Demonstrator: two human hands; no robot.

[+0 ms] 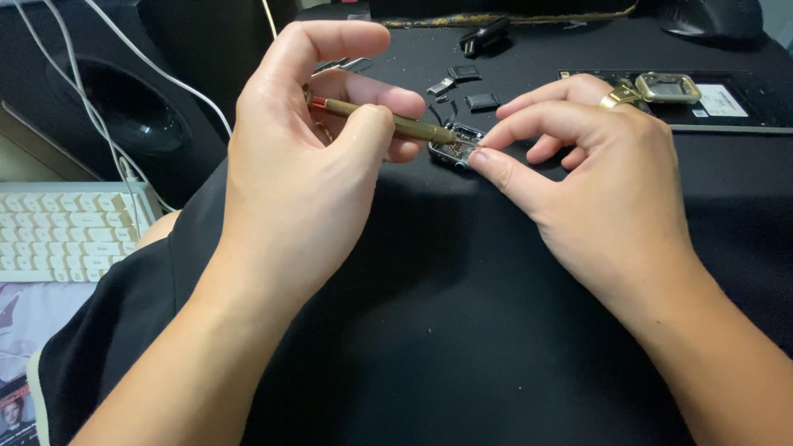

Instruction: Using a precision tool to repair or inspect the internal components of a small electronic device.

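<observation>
We see the left hand [301, 157] clenched on a brass screwdriver [384, 122], tip at a small opened device [454, 149] pinched by the right hand [591, 165] on the black worktop [462, 314]. A white rectangular label [720, 101] lies far right.

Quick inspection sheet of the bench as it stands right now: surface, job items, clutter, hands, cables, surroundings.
Surface: black mat covering the work area.
Job's things: small opened device with its innards exposed; brass-coloured screwdriver, tip at the device.
Clutter: small dark parts behind the device; square metal frame on a flat dark slab.
Grippers: left hand grips the screwdriver; right hand pinches the device's edge, ring on one finger.
Cables: white cables at far left.
Surroundings: white keyboard, black speaker, dark mouse.
</observation>
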